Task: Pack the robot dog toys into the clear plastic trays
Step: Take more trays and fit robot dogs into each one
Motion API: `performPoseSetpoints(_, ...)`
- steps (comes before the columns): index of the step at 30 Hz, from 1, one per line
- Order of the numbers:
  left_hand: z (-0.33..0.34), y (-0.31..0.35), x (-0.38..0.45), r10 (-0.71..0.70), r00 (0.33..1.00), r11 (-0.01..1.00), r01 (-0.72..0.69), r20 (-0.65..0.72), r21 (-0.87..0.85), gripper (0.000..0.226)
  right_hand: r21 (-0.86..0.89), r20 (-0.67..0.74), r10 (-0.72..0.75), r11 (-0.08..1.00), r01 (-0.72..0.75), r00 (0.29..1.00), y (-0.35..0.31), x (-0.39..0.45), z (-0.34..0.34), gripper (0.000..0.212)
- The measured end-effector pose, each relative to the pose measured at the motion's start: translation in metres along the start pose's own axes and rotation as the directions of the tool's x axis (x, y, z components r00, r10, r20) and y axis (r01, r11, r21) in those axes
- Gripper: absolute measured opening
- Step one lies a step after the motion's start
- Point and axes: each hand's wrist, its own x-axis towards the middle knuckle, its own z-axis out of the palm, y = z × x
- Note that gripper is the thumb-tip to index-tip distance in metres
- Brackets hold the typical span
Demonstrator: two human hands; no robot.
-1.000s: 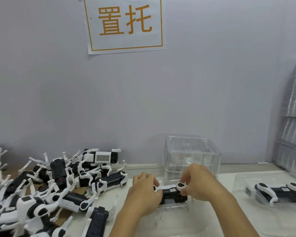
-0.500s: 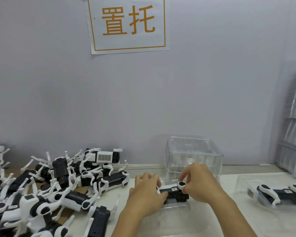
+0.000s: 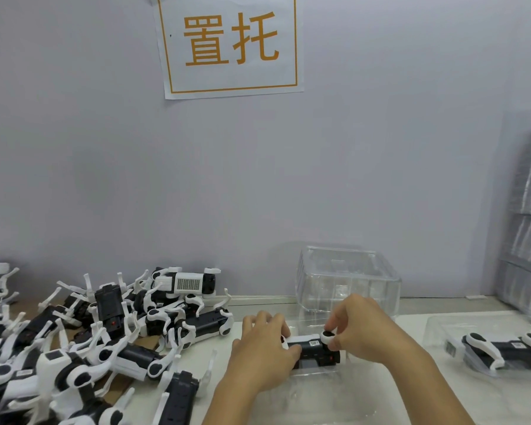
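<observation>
Black-bodied, white-legged robot dog toy [image 3: 314,351] sits low in the clear plastic tray [image 3: 313,394] at desk [image 3: 411,323] centre. Left hand [image 3: 265,352] grips its rear end; right hand [image 3: 360,331] pinches a white hip joint. Step judged: seating toy. Next calls for folding legs flat, then drawing from the black-and-white toy pile [image 3: 83,342] left.

Glossy clear plastic tray [image 3: 348,282]; matt black-and-white plastic robot dog toys [image 3: 193,325]; paper sign [image 3: 230,44] on smooth wall [image 3: 380,164].
</observation>
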Motion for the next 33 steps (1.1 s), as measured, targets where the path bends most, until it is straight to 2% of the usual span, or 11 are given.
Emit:
performPoseSetpoints(4, -0.001, 0.001, -0.001, -0.006, 1.0, 1.0, 0.006, 0.003, 0.0, 0.018, -0.033, 0.094, -0.002, 0.999, 0.005, 0.996, 0.004, 0.0, -0.006, 0.029)
performPoseSetpoints(11, -0.003, 0.004, -0.003, -0.01, 1.0, 1.0, 0.01, 0.009, -0.001, 0.019, -0.022, 0.053, 0.014, 1.0, -0.013, 0.998, 0.001, 0.001, 0.005, 0.033)
performPoseSetpoints(15, -0.002, 0.003, -0.001, -0.014, 1.0, 0.999, 0.014, 0.007, -0.043, 0.016, -0.037, 0.052, -0.038, 0.999, 0.04, 0.998, -0.003, -0.001, 0.005, 0.028)
performPoseSetpoints(18, -0.002, 0.002, 0.001, -0.033, 0.999, 0.992, 0.03, -0.018, -0.125, 0.021, -0.034, 0.04, -0.135, 0.99, 0.136, 0.99, -0.012, -0.001, 0.012, 0.03)
performPoseSetpoints(21, -0.004, 0.001, 0.003, -0.096, 0.993, 0.946, 0.07, -0.067, -0.316, 0.021, 0.037, 0.014, -0.244, 0.969, 0.243, 0.97, -0.026, -0.003, 0.023, 0.026)
performPoseSetpoints(24, -0.007, 0.001, 0.005, -0.218, 0.972, 0.81, 0.128, -0.091, -0.572, 0.021, 0.074, 0.054, -0.313, 0.948, 0.308, 0.948, -0.039, -0.005, 0.039, 0.027)
performPoseSetpoints(26, -0.009, 0.003, 0.005, -0.289, 0.953, 0.726, 0.153, -0.095, -0.671, 0.023, 0.039, 0.055, -0.326, 0.945, 0.324, 0.944, -0.043, -0.005, 0.047, 0.029)
performPoseSetpoints(28, -0.008, 0.003, 0.006, -0.312, 0.945, 0.692, 0.155, -0.099, -0.705, 0.024, 0.022, 0.036, -0.319, 0.948, 0.318, 0.947, -0.044, -0.004, 0.05, 0.031)
performPoseSetpoints(33, -0.003, 0.0, 0.007, -0.295, 0.949, 0.728, 0.147, -0.112, -0.67, 0.028, 0.051, 0.013, -0.303, 0.952, 0.302, 0.953, -0.042, -0.001, 0.053, 0.03)
